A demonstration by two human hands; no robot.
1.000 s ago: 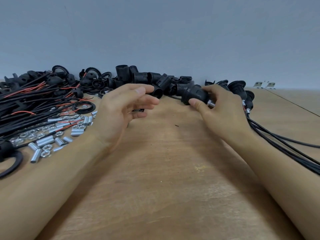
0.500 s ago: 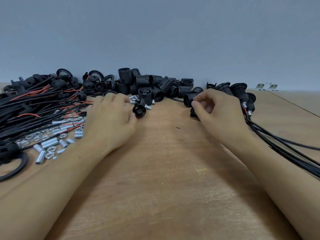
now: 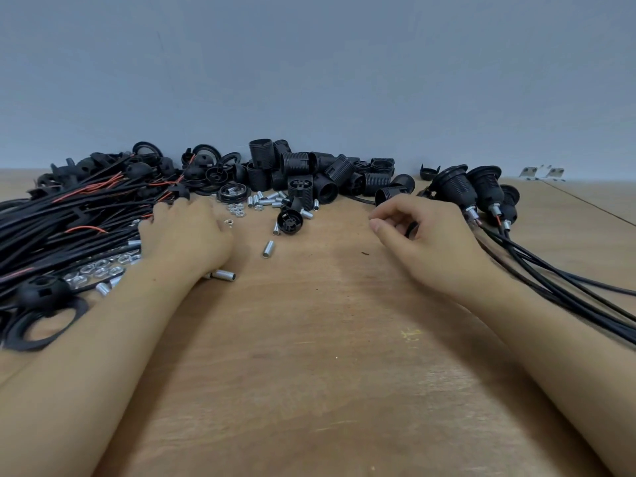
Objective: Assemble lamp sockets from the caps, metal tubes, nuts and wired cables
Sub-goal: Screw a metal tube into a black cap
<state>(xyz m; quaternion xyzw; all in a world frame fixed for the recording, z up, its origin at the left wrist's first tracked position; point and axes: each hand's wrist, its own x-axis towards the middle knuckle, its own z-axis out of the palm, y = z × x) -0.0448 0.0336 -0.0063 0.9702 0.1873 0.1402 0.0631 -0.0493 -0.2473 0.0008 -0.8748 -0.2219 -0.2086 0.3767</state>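
Your left hand [image 3: 187, 235] flat on nuts [image 3: 99, 270], fingers spread, sorting. Right hand [image 3: 426, 242] beside finished sockets [image 3: 481, 191], fingers loosely curled, holding nothing visible.

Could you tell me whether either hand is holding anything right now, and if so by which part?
The right hand holds nothing; its fingers are loosely curled above the table. The left hand reaches into the wired cables; its fingertips are hidden, so any hold cannot be told.

Left hand [image 3: 187, 235] palm down, fingers reaching toward 11 o'clock. Right hand [image 3: 425, 235] raised at 1 o'clock, fingers loosely curled, holding nothing visible. Both forearms bare
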